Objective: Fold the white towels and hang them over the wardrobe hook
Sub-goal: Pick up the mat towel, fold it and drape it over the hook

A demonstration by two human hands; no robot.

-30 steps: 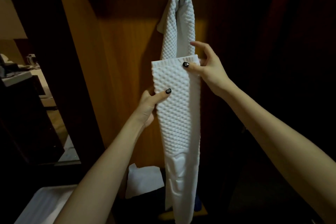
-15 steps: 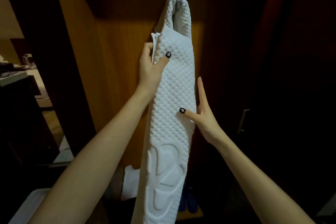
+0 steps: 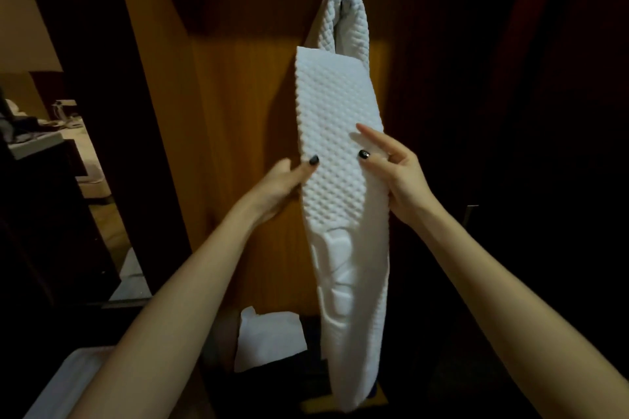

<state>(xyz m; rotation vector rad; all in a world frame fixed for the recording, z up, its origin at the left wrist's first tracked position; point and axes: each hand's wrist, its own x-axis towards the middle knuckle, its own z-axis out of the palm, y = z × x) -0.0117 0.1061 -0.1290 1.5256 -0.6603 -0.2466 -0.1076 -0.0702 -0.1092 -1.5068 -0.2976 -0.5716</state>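
— So, what is the biggest thing to see, and where does it lie?

— It is the long white towel with a bumpy waffle texture (image 3: 342,160), folded into a narrow strip. It hangs over the small metal hook (image 3: 346,5) at the upper centre of the frame, against the orange-brown wooden wardrobe panel (image 3: 238,133). Its long axis runs top to bottom, leaning a little to the right as it goes down, and its lower end reaches almost the bottom edge of the frame. The front layer ends in a straight cut edge not far below the hook; behind it two narrower parts go up and loop over the hook.

— And the hands, where are they from the towel?

— Both are at the middle of the frame, at about the same height. The left hand (image 3: 280,182) pinches the left edge of the strip, thumb in front. The right hand (image 3: 396,170) holds the right edge, thumb on the front and the fingers partly spread, some behind the cloth. So the towel lies between them, and neither hand is clearly nearer.

— What does the next move turn on, in your opinion?

— I think on this vertical axis: the hands can slide along it to smooth the strip.

— Something more about its look?

— Lower down the waffle pattern changes to a raised, embossed design. Smaller, at the bottom centre, another white folded cloth (image 3: 269,337) lies on the wardrobe floor.
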